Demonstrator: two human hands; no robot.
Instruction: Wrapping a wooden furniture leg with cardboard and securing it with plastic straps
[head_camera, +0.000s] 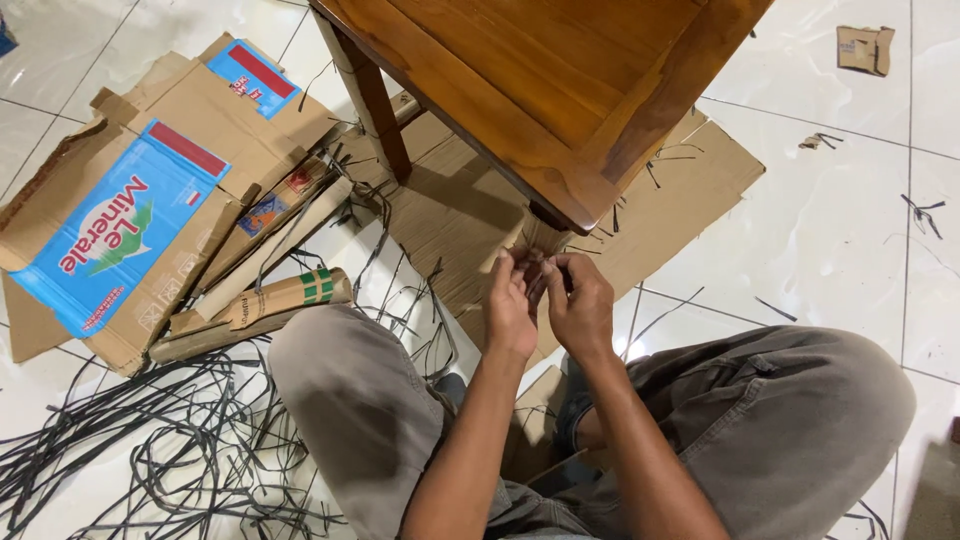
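A wooden table (560, 90) stands over me, and cardboard wrapping (541, 236) covers the top of its near leg under the corner. My left hand (510, 305) and my right hand (580, 303) meet just below that wrapped leg, fingers pinched together on a thin dark strap (538, 278) at the cardboard. What the fingertips grip is mostly hidden by the hands. My knees in grey trousers sit to either side of my forearms.
Flattened cardboard boxes (150, 200) lie at left with rolled cardboard pieces (270, 300). A tangle of black plastic straps (170, 440) covers the white tiled floor at lower left. A cardboard sheet (690, 190) lies under the table. A small cardboard scrap (865, 48) sits far right.
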